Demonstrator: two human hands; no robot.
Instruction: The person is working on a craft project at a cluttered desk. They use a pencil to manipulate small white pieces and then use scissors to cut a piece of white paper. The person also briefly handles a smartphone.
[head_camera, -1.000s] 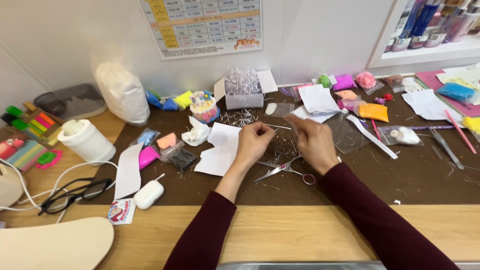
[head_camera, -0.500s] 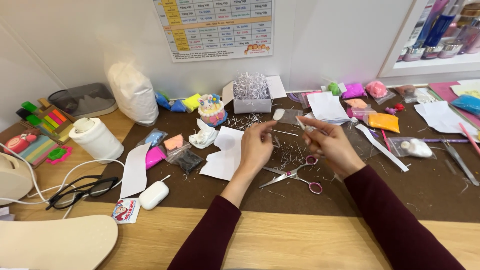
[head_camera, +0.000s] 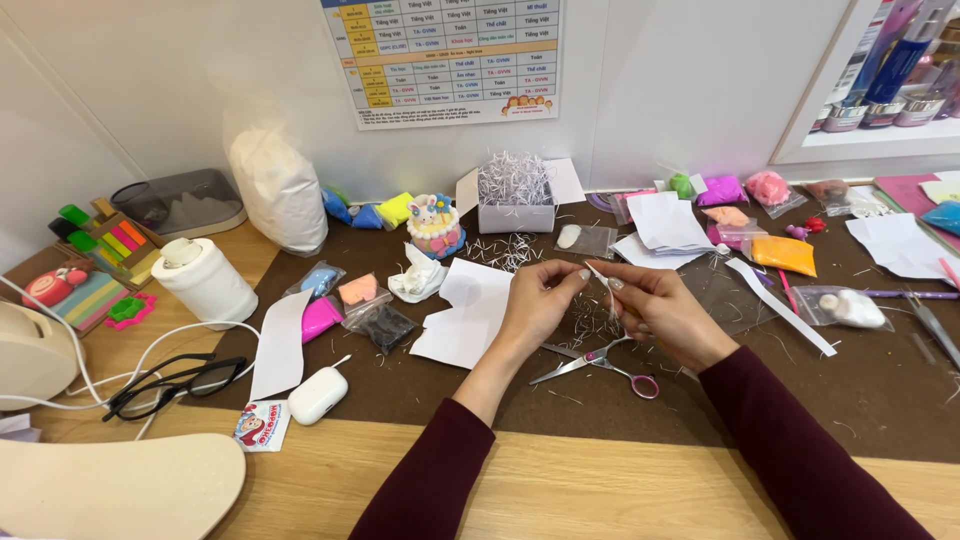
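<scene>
Both hands meet above the brown mat (head_camera: 760, 400) at the centre of the desk. My left hand (head_camera: 535, 305) and my right hand (head_camera: 665, 315) pinch the two ends of a thin white paper strip (head_camera: 603, 280) between thumb and fingertips. Right below them lie small scissors (head_camera: 598, 364) with a pink handle ring, blades open, and a scatter of fine paper shreds (head_camera: 580, 320). A torn white sheet (head_camera: 465, 315) lies just left of my left hand.
A small box of shredded paper (head_camera: 516, 195) stands behind the hands. Bags of coloured clay (head_camera: 783, 254) lie right, more clay bags (head_camera: 345, 300) left. A paper roll (head_camera: 205, 280), black glasses (head_camera: 175, 385), a white earbud case (head_camera: 317, 395) and a small clay cake (head_camera: 436, 225) sit left.
The camera has tilted slightly. Both hands have drawn closer together and lowered a little, still holding the strip over the scissors.
</scene>
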